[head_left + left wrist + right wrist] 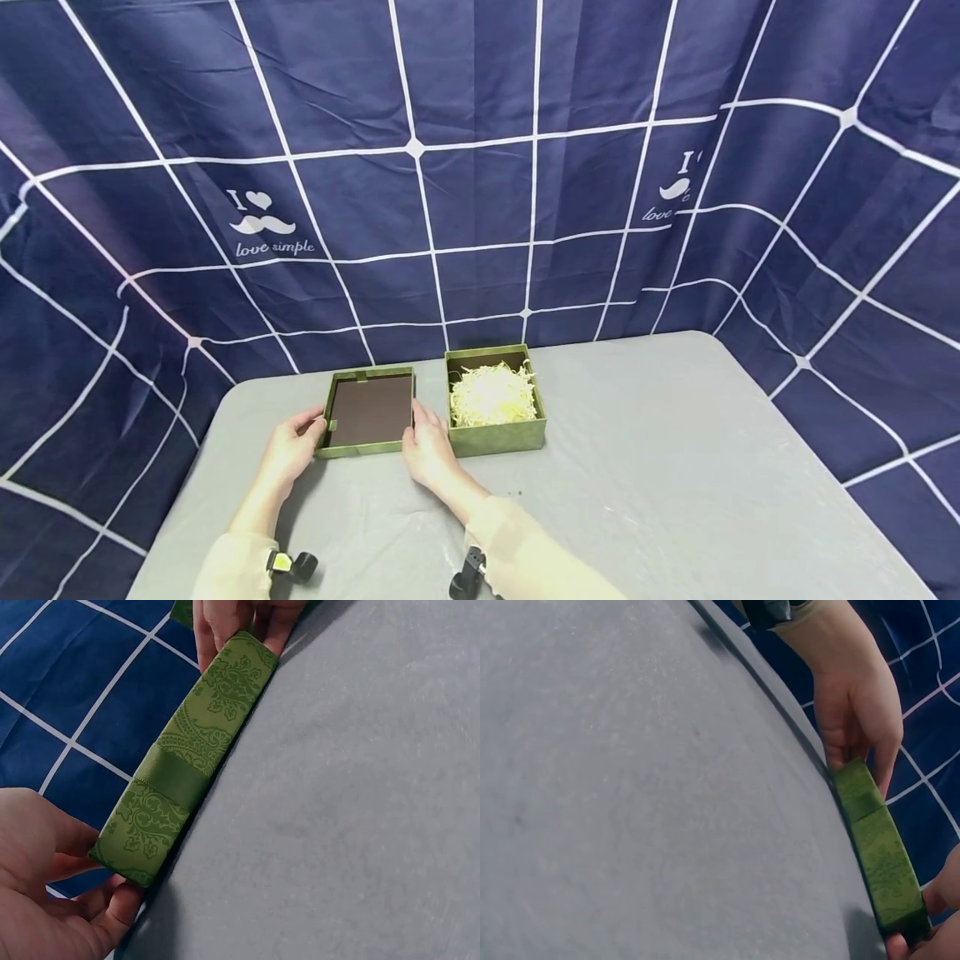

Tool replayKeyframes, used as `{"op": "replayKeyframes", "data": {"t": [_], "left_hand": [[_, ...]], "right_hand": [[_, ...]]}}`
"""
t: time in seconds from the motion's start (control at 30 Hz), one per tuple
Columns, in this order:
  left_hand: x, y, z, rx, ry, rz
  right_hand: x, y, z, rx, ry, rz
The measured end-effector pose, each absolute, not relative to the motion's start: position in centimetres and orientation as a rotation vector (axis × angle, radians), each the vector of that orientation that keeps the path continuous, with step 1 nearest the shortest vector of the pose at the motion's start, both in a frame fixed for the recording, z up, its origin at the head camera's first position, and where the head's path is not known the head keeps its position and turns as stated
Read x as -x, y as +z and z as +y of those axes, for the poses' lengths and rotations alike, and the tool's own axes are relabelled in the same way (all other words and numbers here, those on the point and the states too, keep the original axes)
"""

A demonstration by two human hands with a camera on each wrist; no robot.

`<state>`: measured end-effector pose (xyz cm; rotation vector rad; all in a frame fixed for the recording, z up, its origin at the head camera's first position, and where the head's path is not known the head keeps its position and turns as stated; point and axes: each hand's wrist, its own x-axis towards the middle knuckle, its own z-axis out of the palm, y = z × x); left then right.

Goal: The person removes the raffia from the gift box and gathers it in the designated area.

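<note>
Shallow green lid (371, 412) being held open side up at left rear of grey table (675, 458), just left of green box (498, 438). Left end being pinched narrowly by left hand (292, 446), right end by right hand (431, 446). Pale shredded filling (492, 395) being contained in box.
</note>
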<state>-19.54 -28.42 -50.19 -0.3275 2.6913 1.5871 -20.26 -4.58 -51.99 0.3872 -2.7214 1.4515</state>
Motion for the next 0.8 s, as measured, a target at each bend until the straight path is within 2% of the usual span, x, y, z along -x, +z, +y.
{"op": "replayKeyframes", "data": {"t": [0.37,0.5,0.63,0.8], "left_hand": [[19.2,-49.4,-27.9,0.296,1.485,2.826],[19.3,-48.4,-26.9,0.302,1.488,2.925],[19.4,-47.2,-25.7,0.243,1.759,2.824],[19.8,-45.9,-23.4,0.006,2.120,2.549]], "right_hand": [[18.8,-50.2,-4.2,-0.466,1.373,-2.766],[17.9,-47.6,-2.6,-0.672,1.233,-2.849],[17.2,-44.3,-0.4,-0.936,1.007,-2.846],[18.2,-40.8,3.1,-0.994,0.999,-2.806]]}}
